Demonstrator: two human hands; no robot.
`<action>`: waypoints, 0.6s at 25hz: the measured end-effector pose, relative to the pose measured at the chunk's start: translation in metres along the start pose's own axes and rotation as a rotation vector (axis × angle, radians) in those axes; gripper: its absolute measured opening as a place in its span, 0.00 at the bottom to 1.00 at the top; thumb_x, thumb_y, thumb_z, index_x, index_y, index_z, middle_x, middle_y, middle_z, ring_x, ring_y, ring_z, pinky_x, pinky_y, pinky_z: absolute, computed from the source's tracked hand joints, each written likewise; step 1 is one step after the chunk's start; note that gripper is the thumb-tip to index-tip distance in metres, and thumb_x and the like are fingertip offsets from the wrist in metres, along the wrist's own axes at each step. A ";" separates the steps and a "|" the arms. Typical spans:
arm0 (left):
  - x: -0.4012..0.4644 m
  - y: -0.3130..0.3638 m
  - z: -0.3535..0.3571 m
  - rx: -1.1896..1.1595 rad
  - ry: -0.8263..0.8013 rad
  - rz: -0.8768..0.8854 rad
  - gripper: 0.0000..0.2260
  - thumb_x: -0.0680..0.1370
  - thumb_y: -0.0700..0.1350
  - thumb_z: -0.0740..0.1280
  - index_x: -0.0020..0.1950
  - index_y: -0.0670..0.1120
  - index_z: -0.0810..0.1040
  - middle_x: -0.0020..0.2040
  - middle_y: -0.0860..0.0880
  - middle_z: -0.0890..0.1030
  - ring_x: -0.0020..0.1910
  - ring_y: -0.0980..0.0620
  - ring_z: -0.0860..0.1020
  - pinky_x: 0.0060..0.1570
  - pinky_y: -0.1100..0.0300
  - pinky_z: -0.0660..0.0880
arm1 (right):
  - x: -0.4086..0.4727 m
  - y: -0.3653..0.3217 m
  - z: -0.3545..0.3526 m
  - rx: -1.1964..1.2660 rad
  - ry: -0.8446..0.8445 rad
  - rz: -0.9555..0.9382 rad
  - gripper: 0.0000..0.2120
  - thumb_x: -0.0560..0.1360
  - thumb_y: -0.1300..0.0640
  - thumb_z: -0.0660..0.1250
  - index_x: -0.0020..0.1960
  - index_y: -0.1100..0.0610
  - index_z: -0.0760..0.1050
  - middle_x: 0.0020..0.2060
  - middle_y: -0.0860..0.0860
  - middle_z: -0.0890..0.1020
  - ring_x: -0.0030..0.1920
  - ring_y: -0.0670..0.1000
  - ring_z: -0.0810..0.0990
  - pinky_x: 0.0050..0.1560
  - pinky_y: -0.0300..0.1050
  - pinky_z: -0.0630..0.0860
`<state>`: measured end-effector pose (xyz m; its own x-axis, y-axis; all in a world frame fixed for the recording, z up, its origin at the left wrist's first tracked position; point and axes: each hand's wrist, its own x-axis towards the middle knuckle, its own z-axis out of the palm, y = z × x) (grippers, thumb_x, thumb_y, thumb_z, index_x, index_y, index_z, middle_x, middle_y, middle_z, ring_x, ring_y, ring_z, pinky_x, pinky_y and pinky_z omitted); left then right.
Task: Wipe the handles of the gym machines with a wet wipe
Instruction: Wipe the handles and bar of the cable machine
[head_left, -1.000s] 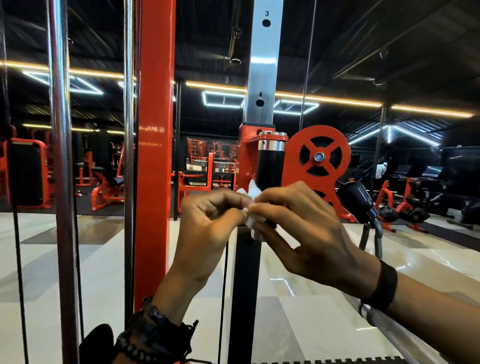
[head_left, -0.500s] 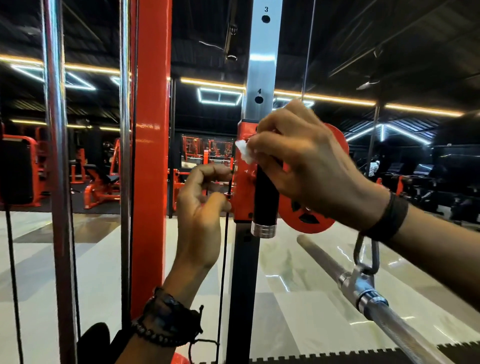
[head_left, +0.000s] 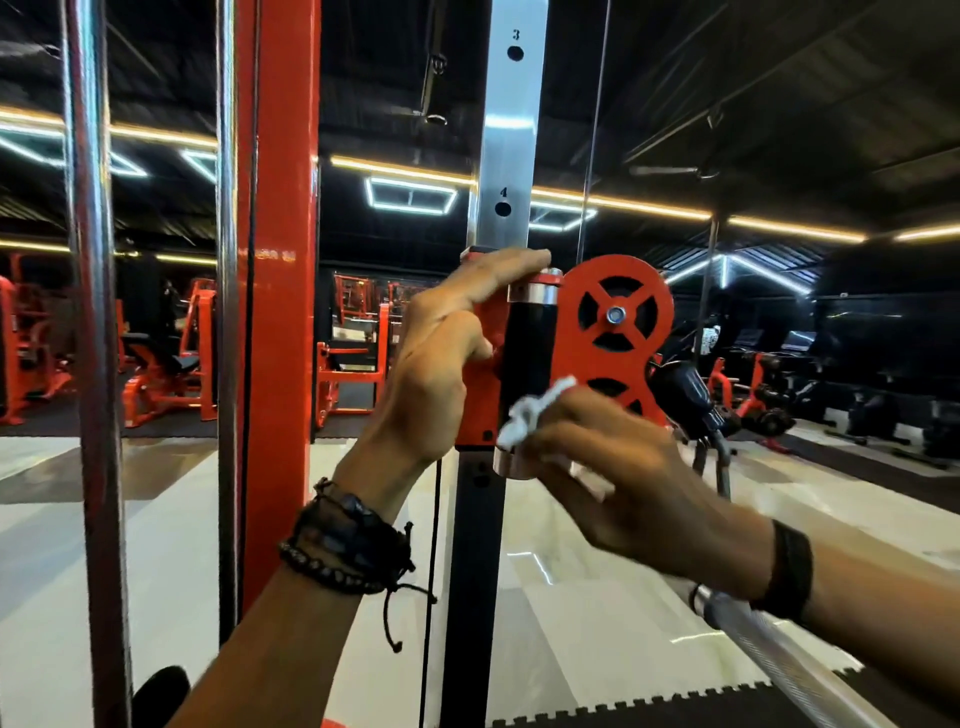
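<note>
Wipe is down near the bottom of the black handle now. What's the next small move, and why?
Probably slide the right hand back up the black handle. The wet wipe sits near its lower metal cap, bare handle shows above it, and the left hand steadies the red carriage at the top.

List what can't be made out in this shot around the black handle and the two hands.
- Head view: right hand and wet wipe motion-blurred; grip unclear.
- Lower end of black handle hidden behind that hand.
- Left hand: fingertips behind orange carriage.
- Steel bar cut off by bottom edge.
</note>
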<state>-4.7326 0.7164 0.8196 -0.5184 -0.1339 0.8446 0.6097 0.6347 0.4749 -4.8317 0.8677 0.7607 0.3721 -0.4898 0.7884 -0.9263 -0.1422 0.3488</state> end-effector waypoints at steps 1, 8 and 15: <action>-0.002 -0.004 0.001 0.041 0.059 0.083 0.13 0.78 0.38 0.59 0.59 0.43 0.78 0.43 0.58 0.83 0.48 0.67 0.80 0.46 0.72 0.75 | -0.003 0.001 -0.001 0.011 0.001 -0.012 0.04 0.74 0.70 0.70 0.48 0.66 0.80 0.45 0.56 0.79 0.46 0.52 0.78 0.46 0.45 0.76; -0.022 0.007 0.013 -0.169 0.088 -0.003 0.25 0.72 0.41 0.55 0.66 0.33 0.75 0.65 0.37 0.78 0.62 0.60 0.77 0.59 0.67 0.73 | 0.012 0.010 0.001 0.141 0.224 0.228 0.05 0.74 0.70 0.70 0.44 0.63 0.76 0.41 0.50 0.77 0.41 0.51 0.76 0.40 0.45 0.73; -0.024 0.005 0.024 -0.038 0.148 0.107 0.27 0.69 0.37 0.53 0.66 0.32 0.74 0.67 0.40 0.76 0.70 0.49 0.72 0.69 0.59 0.68 | 0.033 0.035 -0.006 0.329 0.340 0.348 0.04 0.75 0.66 0.69 0.47 0.64 0.75 0.42 0.51 0.78 0.42 0.51 0.78 0.43 0.51 0.76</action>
<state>-4.7314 0.7413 0.7953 -0.3578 -0.1795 0.9164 0.6804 0.6220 0.3875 -4.8515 0.8515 0.8021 -0.0092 -0.2596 0.9657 -0.9468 -0.3085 -0.0920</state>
